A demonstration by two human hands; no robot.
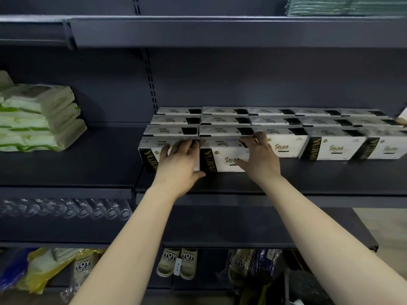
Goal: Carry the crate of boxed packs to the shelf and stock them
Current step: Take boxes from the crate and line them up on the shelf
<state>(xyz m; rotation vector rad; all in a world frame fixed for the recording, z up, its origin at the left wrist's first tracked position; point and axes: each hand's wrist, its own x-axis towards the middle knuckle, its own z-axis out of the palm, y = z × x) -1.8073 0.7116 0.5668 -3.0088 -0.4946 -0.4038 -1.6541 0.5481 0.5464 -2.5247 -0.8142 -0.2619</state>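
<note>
White boxed packs with black bands stand in several rows on the dark middle shelf. Two packs sit further forward at the left end. My left hand lies flat against the front of the leftmost front pack, fingers over its top edge. My right hand grips the pack beside it, fingers on its top and thumb on its front face. The crate is out of view.
Green-and-white soft packs are stacked on the shelf to the left. Clear glasses lie on the lower left shelf. Slippers and bagged goods fill the bottom shelf. An upper shelf overhangs the packs.
</note>
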